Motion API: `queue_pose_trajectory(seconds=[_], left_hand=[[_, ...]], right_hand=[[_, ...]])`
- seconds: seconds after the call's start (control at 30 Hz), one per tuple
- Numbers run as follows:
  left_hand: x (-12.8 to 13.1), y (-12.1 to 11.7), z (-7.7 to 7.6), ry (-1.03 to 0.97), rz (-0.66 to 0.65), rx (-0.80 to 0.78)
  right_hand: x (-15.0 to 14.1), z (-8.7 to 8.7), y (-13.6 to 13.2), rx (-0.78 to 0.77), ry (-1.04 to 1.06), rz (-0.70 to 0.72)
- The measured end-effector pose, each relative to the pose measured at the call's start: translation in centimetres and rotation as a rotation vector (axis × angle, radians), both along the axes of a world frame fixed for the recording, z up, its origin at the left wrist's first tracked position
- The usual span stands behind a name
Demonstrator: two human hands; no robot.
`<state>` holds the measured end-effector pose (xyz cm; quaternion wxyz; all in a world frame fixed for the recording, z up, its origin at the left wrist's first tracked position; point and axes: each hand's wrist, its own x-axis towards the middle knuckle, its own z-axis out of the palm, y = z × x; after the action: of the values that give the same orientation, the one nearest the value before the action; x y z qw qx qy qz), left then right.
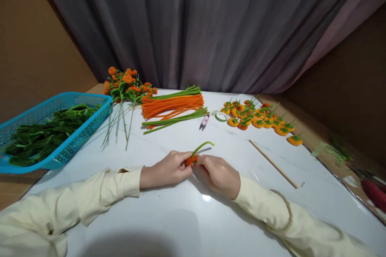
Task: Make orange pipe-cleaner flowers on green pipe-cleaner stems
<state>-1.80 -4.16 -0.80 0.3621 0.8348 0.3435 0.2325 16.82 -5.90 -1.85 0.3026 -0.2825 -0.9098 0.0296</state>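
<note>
A small coiled orange pipe-cleaner flower [191, 161] is held between my two hands over the near middle of the table. From its top a green pipe cleaner [201, 147] sticks up and bends to the right. My left hand [169, 170] pinches the coil from the left between thumb and fingers. On the other side my right hand [219, 173] is closed, its thumb and forefinger at the coil's right edge. The fingertips partly hide the flower.
A blue basket [81, 134] of green leaves stands left. Behind are finished orange flowers [126, 78], orange pipe cleaners [173, 106], green pipe cleaners [177, 118], thread snips [204, 122] and a tape roll [221, 116]. At right lie several orange-yellow flower heads [257, 123] and a wooden stick [273, 163].
</note>
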Motion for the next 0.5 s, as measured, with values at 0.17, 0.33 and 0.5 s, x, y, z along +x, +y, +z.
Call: queue_pose_trajectory(seconds=[0.17, 0.33, 0.5], left_hand=[[0.2, -0.1, -0.3, -0.009, -0.013, 0.036], [0.3, -0.2, -0.2, 0.009, 0.038, 0.034], [0.3, -0.3, -0.2, -0.025, 0.052, 0.058]], right_hand=[[-0.4, -0.3, -0.3, -0.045, 0.070, -0.027], [-0.3, 0.7, -0.7, -0.331, 0.186, -0.074], [-0.5, 1.7, -1.0, -0.639, 0.396, -0.106]])
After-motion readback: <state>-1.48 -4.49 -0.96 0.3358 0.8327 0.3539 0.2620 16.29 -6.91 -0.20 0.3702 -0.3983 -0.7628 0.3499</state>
